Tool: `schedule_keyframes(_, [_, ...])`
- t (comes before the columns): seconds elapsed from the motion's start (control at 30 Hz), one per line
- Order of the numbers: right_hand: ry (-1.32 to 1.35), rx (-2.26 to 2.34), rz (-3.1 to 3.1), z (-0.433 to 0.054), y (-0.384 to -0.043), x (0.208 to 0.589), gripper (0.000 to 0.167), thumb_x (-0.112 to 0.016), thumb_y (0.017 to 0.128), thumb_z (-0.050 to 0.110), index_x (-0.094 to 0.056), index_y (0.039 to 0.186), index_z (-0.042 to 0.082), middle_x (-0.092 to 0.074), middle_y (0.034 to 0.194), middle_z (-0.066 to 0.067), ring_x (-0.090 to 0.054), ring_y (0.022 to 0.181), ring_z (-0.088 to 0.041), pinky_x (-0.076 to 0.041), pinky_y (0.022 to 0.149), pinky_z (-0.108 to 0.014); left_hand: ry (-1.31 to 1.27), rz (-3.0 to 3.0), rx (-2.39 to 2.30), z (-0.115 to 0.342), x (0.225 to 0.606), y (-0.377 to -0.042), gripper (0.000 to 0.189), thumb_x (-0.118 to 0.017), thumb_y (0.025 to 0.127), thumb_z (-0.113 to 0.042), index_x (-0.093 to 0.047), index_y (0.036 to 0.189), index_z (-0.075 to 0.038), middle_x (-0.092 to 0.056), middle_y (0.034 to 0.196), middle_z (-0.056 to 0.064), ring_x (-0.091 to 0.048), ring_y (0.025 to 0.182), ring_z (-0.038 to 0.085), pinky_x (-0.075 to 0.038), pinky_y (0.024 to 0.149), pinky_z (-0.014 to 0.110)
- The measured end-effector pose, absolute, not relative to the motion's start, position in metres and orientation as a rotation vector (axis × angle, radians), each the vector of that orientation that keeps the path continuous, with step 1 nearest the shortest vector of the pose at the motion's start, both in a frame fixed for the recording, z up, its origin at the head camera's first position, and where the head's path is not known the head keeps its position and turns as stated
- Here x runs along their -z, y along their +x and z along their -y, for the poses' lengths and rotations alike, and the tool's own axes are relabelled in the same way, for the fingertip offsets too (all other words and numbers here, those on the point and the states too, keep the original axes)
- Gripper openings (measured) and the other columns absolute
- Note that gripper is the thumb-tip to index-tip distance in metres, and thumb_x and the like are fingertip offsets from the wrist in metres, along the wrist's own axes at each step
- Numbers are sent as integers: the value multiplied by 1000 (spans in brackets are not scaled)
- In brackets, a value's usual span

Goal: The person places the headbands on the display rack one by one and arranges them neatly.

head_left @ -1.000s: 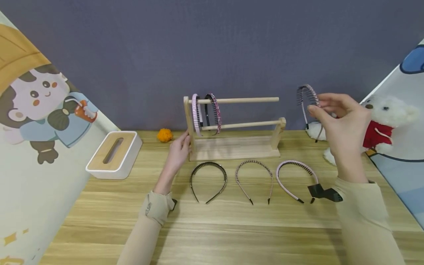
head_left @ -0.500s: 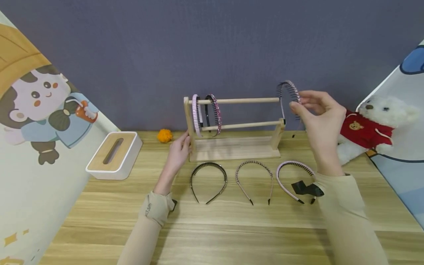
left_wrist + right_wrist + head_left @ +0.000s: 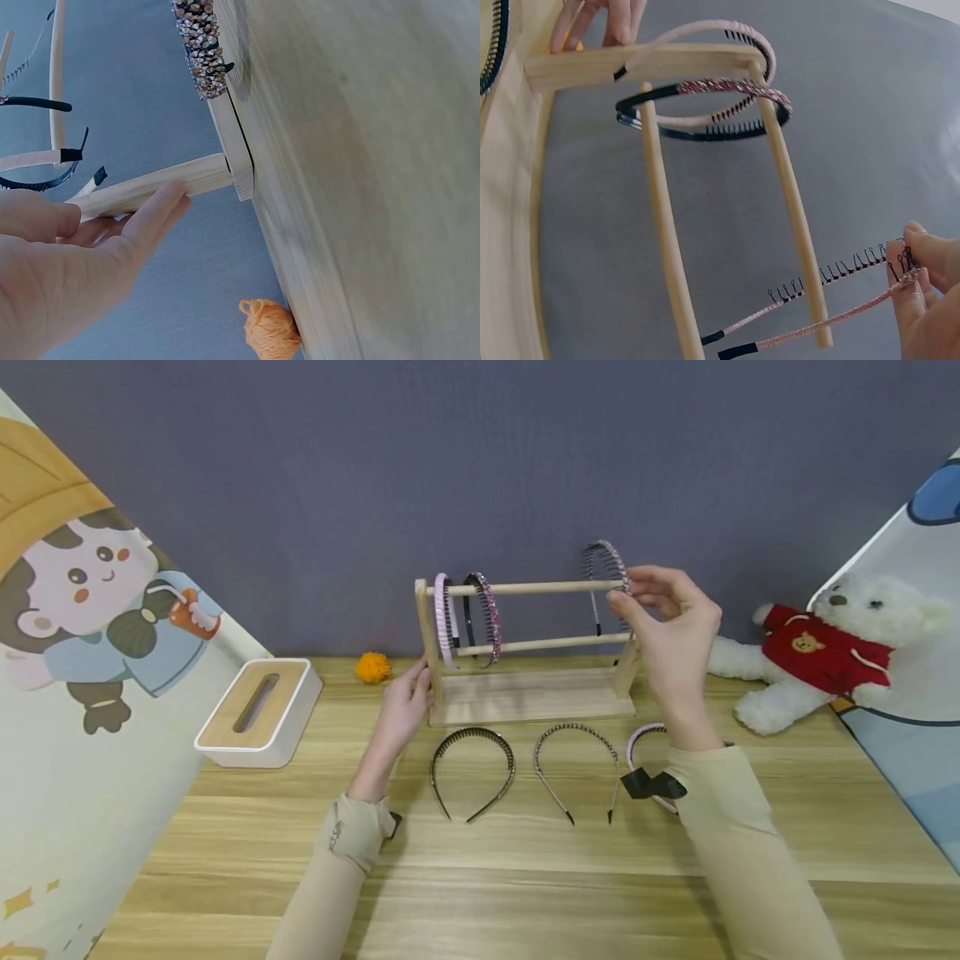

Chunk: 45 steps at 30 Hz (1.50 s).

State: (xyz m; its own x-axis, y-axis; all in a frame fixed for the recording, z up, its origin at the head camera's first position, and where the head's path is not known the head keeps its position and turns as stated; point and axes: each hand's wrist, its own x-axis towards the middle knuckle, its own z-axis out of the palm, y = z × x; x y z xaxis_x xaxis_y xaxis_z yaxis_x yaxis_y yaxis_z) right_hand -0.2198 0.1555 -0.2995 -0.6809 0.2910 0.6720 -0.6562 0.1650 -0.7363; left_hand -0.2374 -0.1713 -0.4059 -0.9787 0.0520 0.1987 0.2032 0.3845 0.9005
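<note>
My right hand (image 3: 675,631) pinches a pink beaded headband (image 3: 615,560) with comb teeth by its curved top. In the right wrist view, the headband's two black-tipped legs lie on either side of the upper rod (image 3: 791,187), near that rod's free end. My left hand (image 3: 405,700) holds the left post (image 3: 161,182) of a wooden headband rack (image 3: 528,695), thumb on one side and fingers on the other. Toward that post hang a pale pink headband (image 3: 442,622) and a black one with red-pink glitter (image 3: 491,614).
On the table in front of the rack lie a black headband (image 3: 472,732), a beaded one (image 3: 576,727) and a pink one (image 3: 633,743) partly behind my right wrist. An orange yarn ball (image 3: 373,667) and tissue box (image 3: 255,710) are left; a white teddy bear (image 3: 813,647) sits right.
My right hand has carried the beaded headband leftward from beside the teddy bear to the right end of the rack's upper rod. The left hand has stayed on the post.
</note>
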Motion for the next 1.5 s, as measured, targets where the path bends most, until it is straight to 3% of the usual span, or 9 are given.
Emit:
schedule_keyframes(0.2, [361,-1639,1713,-136,-224,307,27,-84,91,-2,-77,117,-5,-73,96,-5,-73,85,-15,-64,73,-20,-230,2506,1636,172,405,-238,45,-43,117,-10,-44,161,1,-53,152,31,-64,128,45,-63,98,41])
schedule_keyframes(0.57, [398,-1721,1667,-103,-231,311,30,-84,89,-6,-74,117,-9,-71,97,-3,-73,89,-18,-68,81,-27,-230,2509,1639,171,406,-238,45,-43,117,-10,-44,160,1,-53,152,32,-64,127,46,-63,98,43])
schedule_keyframes(0.77, [417,-1776,1671,-87,-232,313,32,-84,89,-5,-73,118,-9,-72,99,-8,-72,90,-19,-68,83,-31,-218,2516,1649,172,406,-238,45,-42,118,-12,-43,161,1,-52,154,30,-63,129,45,-63,100,44])
schedule_keyframes(1.5, [414,-1879,1637,-57,-244,340,34,-85,87,-7,-72,119,-9,-71,101,-9,-70,90,-19,-68,83,-33,-219,2519,1637,173,408,-239,45,-43,118,-12,-43,161,1,-54,151,32,-66,124,45,-64,96,41])
